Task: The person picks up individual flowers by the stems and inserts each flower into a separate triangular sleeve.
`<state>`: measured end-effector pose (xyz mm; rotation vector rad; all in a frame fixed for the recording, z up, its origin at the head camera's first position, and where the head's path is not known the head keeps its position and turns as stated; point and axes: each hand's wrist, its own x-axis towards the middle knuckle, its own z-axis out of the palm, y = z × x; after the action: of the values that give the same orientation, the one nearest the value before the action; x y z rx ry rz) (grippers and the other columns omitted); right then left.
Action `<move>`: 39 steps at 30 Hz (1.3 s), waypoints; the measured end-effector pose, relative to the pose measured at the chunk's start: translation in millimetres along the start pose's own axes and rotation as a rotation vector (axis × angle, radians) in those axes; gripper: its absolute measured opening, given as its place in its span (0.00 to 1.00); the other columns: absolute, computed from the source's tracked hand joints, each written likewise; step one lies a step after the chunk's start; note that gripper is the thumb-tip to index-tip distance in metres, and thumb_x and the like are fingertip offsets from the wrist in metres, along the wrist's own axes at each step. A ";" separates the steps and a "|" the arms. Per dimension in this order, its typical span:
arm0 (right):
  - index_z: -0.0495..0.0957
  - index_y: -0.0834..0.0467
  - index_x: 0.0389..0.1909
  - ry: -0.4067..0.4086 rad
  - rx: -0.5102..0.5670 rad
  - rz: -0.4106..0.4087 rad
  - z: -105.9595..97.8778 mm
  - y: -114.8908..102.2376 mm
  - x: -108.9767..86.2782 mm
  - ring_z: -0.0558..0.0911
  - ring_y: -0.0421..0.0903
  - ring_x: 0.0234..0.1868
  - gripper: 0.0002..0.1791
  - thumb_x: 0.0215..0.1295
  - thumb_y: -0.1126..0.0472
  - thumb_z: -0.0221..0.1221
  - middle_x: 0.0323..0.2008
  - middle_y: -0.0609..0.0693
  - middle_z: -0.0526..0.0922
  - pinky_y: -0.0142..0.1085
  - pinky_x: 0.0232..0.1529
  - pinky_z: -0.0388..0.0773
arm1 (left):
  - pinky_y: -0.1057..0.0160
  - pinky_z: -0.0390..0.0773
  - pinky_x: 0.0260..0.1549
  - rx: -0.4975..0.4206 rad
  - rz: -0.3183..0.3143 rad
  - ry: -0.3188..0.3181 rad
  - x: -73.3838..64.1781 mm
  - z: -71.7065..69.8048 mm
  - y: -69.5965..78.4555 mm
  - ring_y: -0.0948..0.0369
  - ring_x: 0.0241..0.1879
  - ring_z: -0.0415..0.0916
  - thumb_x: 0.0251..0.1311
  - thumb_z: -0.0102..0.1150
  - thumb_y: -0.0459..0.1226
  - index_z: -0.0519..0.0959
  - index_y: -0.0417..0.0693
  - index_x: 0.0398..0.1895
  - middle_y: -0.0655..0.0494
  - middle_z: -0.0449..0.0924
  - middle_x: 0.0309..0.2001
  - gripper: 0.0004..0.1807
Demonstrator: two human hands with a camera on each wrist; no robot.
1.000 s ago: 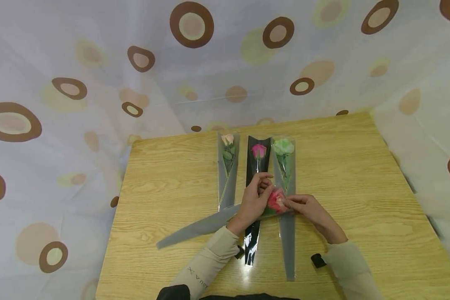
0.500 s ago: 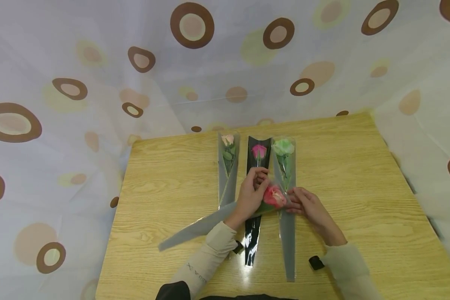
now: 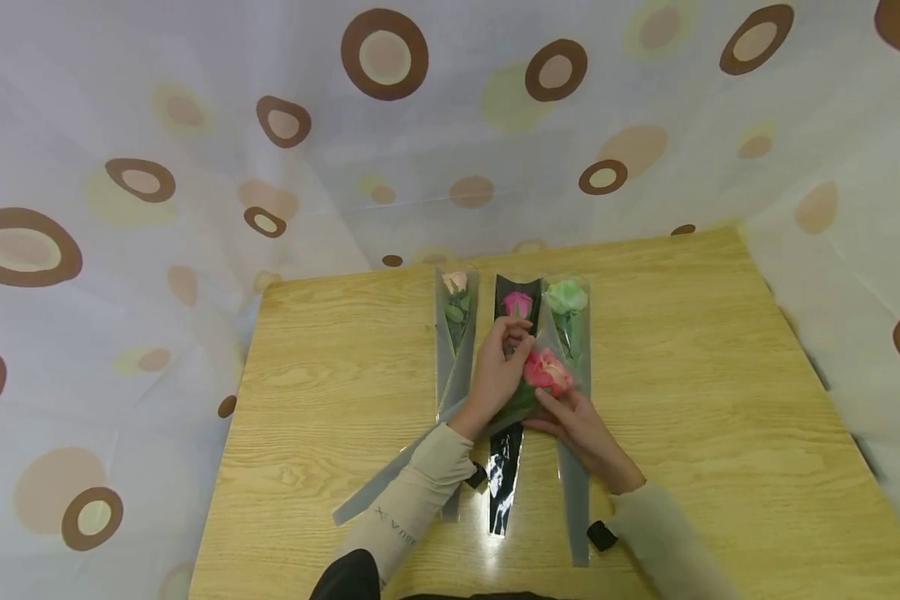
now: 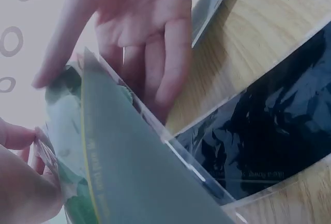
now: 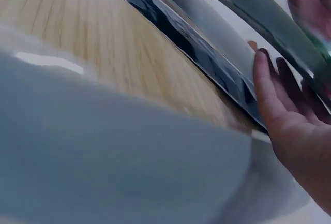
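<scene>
A pink rose [image 3: 548, 372] in a grey-backed clear sleeve lies slantwise over the other wrapped flowers in the head view. My left hand [image 3: 497, 371] pinches its clear film near the bloom; in the left wrist view, that hand's fingers [image 4: 20, 175] grip the film edge. Opposite, my right hand [image 3: 581, 429] supports the sleeve from below, its thumb reaching over the front near the bloom. The right wrist view has the right hand's fingers [image 5: 274, 92] extended beneath the sleeve. Green leaves [image 4: 70, 125] show through the film.
On the wooden table [image 3: 330, 358] lie a cream rose [image 3: 455, 282] in a grey sleeve, a magenta rose [image 3: 517, 303] in a black sleeve and a green flower [image 3: 566, 297] in a grey sleeve. A spotted cloth [image 3: 472, 108] hangs behind.
The pink rose has moved slightly away from the body, and its sleeve slants more steeply. My right hand has left the film's right edge and slid leftward under the bloom.
</scene>
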<state>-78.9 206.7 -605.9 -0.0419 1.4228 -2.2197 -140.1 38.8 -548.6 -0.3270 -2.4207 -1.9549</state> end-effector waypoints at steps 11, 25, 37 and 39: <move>0.64 0.66 0.71 0.171 -0.006 0.062 -3.9 -12.9 5.5 0.91 0.37 0.44 0.28 0.84 0.50 0.51 0.44 0.40 0.91 0.33 0.51 0.87 | 0.64 0.78 0.42 0.239 -0.207 -0.192 -22.6 -26.9 -15.7 0.60 0.43 0.81 0.79 0.53 0.53 0.75 0.47 0.69 0.48 0.86 0.52 0.26; 0.75 0.58 0.59 0.159 -0.049 0.055 -8.5 -52.0 26.1 0.90 0.34 0.42 0.18 0.83 0.49 0.53 0.41 0.40 0.91 0.28 0.45 0.86 | 0.64 0.84 0.37 0.105 -0.314 -0.369 -60.1 -48.5 -37.5 0.66 0.37 0.84 0.71 0.67 0.47 0.79 0.45 0.69 0.44 0.89 0.51 0.28; 0.56 0.76 0.77 0.011 -0.180 0.049 1.4 -44.4 40.6 0.91 0.41 0.50 0.35 0.85 0.55 0.51 0.60 0.64 0.85 0.36 0.58 0.85 | 0.62 0.87 0.37 -0.195 -0.376 -0.120 -59.4 -70.5 -50.3 0.64 0.32 0.87 0.70 0.68 0.40 0.81 0.37 0.63 0.40 0.90 0.46 0.23; 0.56 0.76 0.77 -0.004 -0.194 0.047 -1.2 -43.1 39.6 0.90 0.42 0.53 0.35 0.85 0.53 0.50 0.67 0.71 0.78 0.37 0.60 0.84 | 0.62 0.86 0.36 -0.208 -0.387 -0.080 -56.1 -79.4 -51.8 0.65 0.32 0.86 0.70 0.68 0.39 0.81 0.35 0.61 0.45 0.90 0.43 0.22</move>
<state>-130.7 205.2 -578.8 -0.0773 1.6160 -2.0363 -103.5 -56.9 -589.1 0.0739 -2.4829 -2.3992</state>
